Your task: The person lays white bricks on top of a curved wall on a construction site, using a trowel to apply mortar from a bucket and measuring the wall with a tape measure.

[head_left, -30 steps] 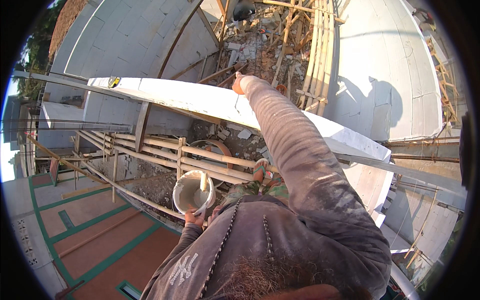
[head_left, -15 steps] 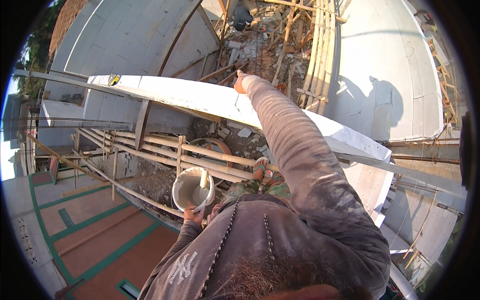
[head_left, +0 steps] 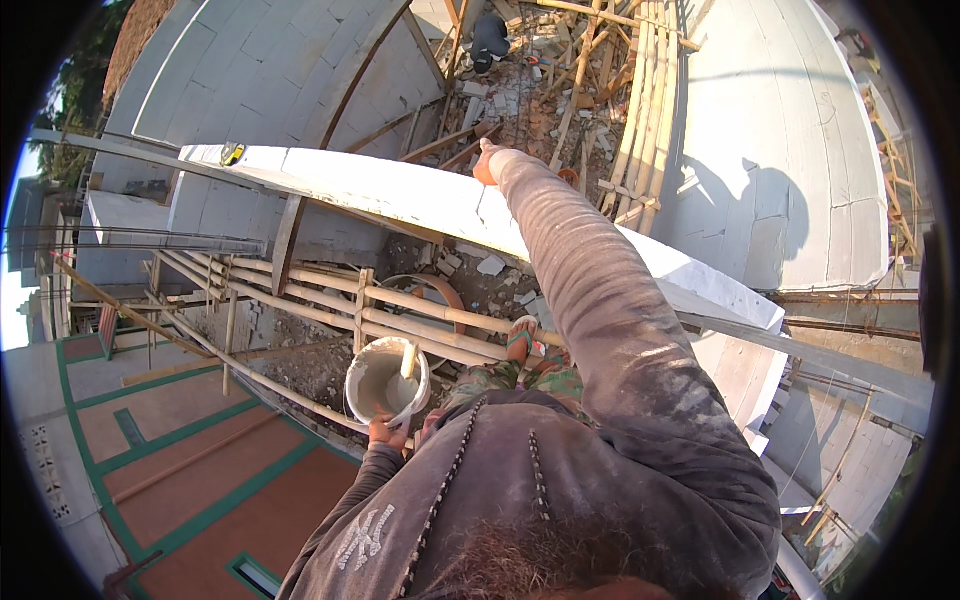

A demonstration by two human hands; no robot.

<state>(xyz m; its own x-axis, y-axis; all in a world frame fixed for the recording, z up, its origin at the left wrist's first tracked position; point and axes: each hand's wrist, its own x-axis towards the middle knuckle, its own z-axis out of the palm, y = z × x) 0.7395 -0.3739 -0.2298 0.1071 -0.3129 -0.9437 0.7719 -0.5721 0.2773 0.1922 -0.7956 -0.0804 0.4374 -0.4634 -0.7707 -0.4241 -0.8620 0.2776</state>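
While the left hand's (head_left: 385, 432) fingers curl tight on the near rim of the bucket (head_left: 386, 382), grey mortar and a trowel handle (head_left: 407, 361) sit inside. Right hand (head_left: 487, 162), fingers unreadable, rests on the white wall top (head_left: 380, 190). Nothing has shifted over the last second: a steady pause. Bamboo scaffold (head_left: 330, 300) below.

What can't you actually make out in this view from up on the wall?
- Right hand: its fingers lie over the white block wall top, out of sight.
- Left hand: its grip on the round white mortar bucket is partly hidden by the rim.
- Handle in bucket: its tool end is buried.
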